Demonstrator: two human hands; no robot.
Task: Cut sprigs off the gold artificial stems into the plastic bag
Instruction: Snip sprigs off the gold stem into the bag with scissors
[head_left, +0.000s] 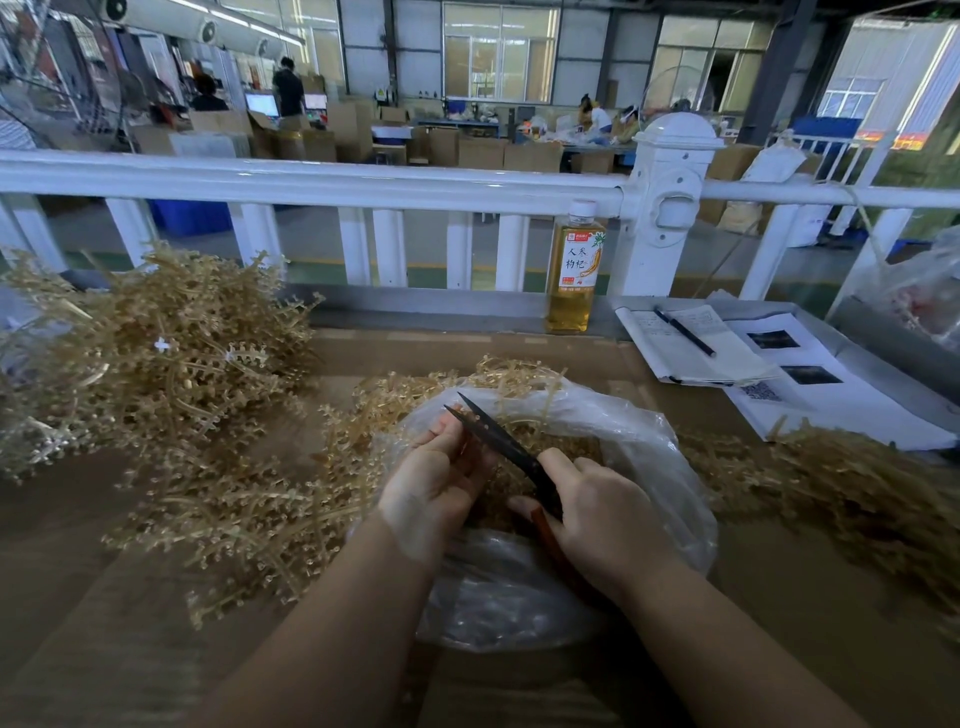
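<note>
My right hand (597, 512) grips black scissors (501, 439) with red handles, blades parted and pointing up-left over the clear plastic bag (649, 452). My left hand (441, 475) is curled beside the blades and holds a gold stem; the part it pinches is mostly hidden by the fingers. Cut gold sprigs (576, 447) lie inside the bag. Uncut gold stems (156, 358) are heaped at the left and spill along the table in front of my left forearm. Another bundle of gold stems (841, 483) lies at the right.
A drink bottle (574, 267) stands by the white railing (311, 182) at the table's back. A notebook with a pen (685, 335) and printed sheets (826, 389) lie at the back right. Another plastic bag (919, 291) sits at the far right.
</note>
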